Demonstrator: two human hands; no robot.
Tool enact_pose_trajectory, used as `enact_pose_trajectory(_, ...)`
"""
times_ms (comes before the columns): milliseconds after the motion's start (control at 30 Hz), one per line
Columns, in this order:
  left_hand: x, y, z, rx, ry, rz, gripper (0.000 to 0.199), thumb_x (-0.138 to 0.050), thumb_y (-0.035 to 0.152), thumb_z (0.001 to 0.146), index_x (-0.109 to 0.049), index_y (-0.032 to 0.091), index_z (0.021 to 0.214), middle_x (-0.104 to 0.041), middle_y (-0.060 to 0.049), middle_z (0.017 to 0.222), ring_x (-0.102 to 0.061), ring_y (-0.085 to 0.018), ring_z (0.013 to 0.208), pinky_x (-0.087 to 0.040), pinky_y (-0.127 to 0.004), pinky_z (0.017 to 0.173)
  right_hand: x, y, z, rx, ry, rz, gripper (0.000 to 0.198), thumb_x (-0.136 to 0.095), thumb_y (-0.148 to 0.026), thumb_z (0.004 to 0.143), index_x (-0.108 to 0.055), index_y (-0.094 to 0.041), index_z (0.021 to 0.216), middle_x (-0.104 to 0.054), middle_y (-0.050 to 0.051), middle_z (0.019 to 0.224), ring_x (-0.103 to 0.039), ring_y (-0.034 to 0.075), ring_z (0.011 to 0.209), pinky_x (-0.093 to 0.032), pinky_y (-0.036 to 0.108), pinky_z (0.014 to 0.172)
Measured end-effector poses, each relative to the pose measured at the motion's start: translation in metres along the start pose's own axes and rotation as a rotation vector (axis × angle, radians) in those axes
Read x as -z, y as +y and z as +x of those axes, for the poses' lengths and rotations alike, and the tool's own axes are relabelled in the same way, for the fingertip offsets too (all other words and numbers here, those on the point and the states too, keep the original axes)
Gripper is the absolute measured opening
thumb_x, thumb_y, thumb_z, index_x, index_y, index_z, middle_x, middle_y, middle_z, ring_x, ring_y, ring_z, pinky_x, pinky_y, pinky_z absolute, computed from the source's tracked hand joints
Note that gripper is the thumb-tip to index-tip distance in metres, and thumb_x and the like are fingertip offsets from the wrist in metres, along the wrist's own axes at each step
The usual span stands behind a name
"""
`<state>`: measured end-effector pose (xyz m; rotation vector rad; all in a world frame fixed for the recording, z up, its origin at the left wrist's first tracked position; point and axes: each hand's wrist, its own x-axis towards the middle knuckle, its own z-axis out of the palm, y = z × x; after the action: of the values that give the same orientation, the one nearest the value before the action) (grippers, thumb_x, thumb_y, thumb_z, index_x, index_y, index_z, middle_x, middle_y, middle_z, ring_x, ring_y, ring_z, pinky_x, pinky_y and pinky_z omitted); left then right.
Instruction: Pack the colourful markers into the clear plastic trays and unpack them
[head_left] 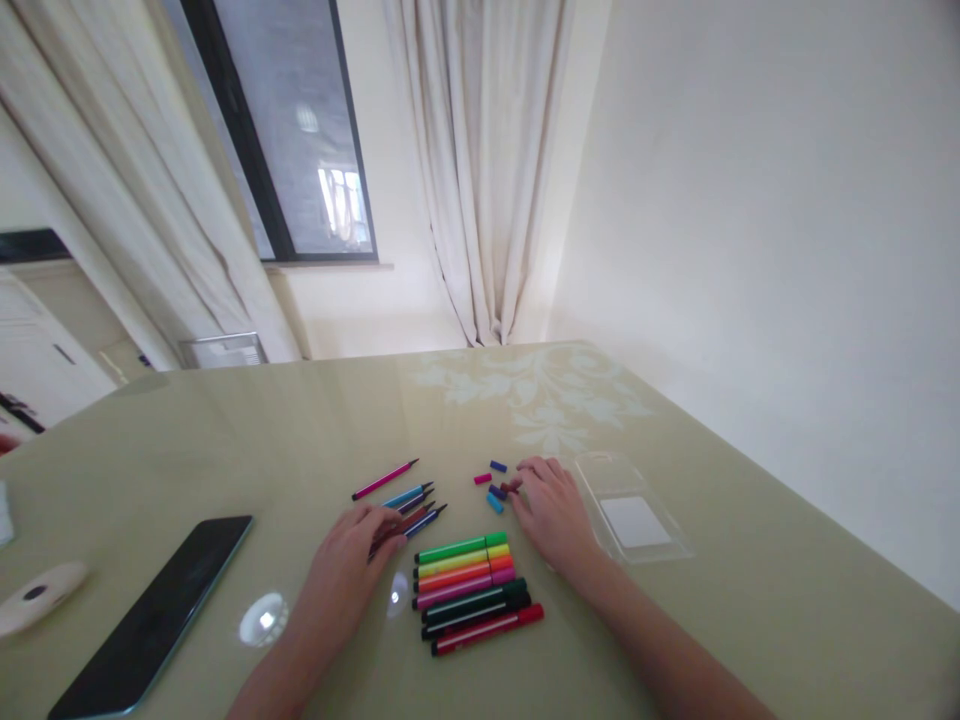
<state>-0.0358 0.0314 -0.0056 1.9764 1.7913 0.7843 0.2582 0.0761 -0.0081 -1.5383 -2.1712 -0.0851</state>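
Observation:
My left hand is closed at the fingertips over uncapped markers lying on the table. A dark blue marker and a brown marker stick out from under its fingers. Just beyond lie a light blue marker and a pink marker, both uncapped with tips pointing right. My right hand rests on the table, thumb and finger pinching at a dark red cap. Beside it are a light blue cap, a pink cap and dark blue caps.
Several capped markers lie in a row between my arms. A clear plastic case with a white card sits right of my right hand. At left are a black-screened phone and a white oval object. A wall borders the table's right side.

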Motion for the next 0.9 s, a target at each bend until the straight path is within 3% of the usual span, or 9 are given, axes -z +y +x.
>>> enact_pose_trajectory(100, 0.000, 0.000, 0.000, 0.005, -0.020, -0.028, 0.023, -0.056, 0.036, 0.088, -0.074, 0.025, 0.098, -0.072, -0.007, 0.105, -0.070, -0.026, 0.094, -0.055, -0.040, 0.087, 0.001, 0.000, 0.001, 0.009, 0.011, 0.017, 0.013, -0.060, -0.017, 0.094, -0.070, -0.022, 0.089, -0.070, 0.011, 0.113, -0.059, 0.029, 0.107, -0.046, 0.043, 0.092)
enact_pose_trajectory(200, -0.001, 0.001, 0.001, -0.040, 0.047, -0.044, 0.027, -0.055, 0.039, 0.091, -0.075, 0.025, 0.104, -0.072, -0.007, 0.107, -0.071, -0.026, 0.094, -0.057, -0.039, 0.085, 0.006, -0.003, 0.002, -0.009, 0.030, 0.097, 0.012, -0.060, -0.017, 0.094, -0.071, -0.021, 0.093, -0.071, 0.011, 0.111, -0.061, 0.029, 0.106, -0.046, 0.044, 0.093)
enact_pose_trajectory(300, -0.003, 0.007, 0.000, -0.118, 0.123, -0.086, 0.029, -0.053, 0.042, 0.095, -0.076, 0.027, 0.107, -0.071, -0.007, 0.115, -0.070, -0.025, 0.103, -0.056, -0.039, 0.092, 0.014, -0.009, 0.000, 0.011, 0.036, 0.307, 0.013, -0.060, -0.022, 0.096, -0.070, -0.022, 0.104, -0.074, 0.008, 0.105, -0.065, 0.026, 0.101, -0.048, 0.040, 0.092)
enact_pose_trajectory(467, -0.008, 0.019, -0.007, -0.223, 0.128, -0.135, 0.025, -0.055, 0.041, 0.099, -0.073, 0.030, 0.111, -0.073, -0.004, 0.118, -0.067, -0.024, 0.112, -0.052, -0.041, 0.101, 0.024, -0.020, -0.008, 0.066, 0.013, 0.626, 0.013, -0.062, -0.023, 0.096, -0.071, -0.024, 0.105, -0.076, 0.003, 0.102, -0.070, 0.021, 0.096, -0.052, 0.034, 0.089)
enact_pose_trajectory(733, -0.013, 0.019, -0.010, -0.264, 0.112, -0.130, 0.019, -0.060, 0.038, 0.098, -0.073, 0.031, 0.110, -0.075, -0.003, 0.111, -0.068, -0.024, 0.107, -0.054, -0.039, 0.097, 0.025, -0.027, -0.010, 0.103, -0.003, 0.685, 0.013, -0.066, -0.024, 0.096, -0.074, -0.026, 0.107, -0.077, 0.002, 0.099, -0.070, 0.020, 0.095, -0.052, 0.033, 0.088)
enact_pose_trajectory(900, -0.010, 0.028, -0.011, -0.302, 0.080, -0.169, 0.019, -0.059, 0.037, 0.099, -0.075, 0.031, 0.106, -0.076, -0.002, 0.105, -0.070, -0.021, 0.101, -0.057, -0.032, 0.090, 0.029, -0.034, -0.011, 0.093, -0.091, 0.784, 0.015, -0.065, -0.024, 0.097, -0.078, -0.028, 0.105, -0.077, 0.000, 0.097, -0.069, 0.018, 0.091, -0.052, 0.029, 0.085)
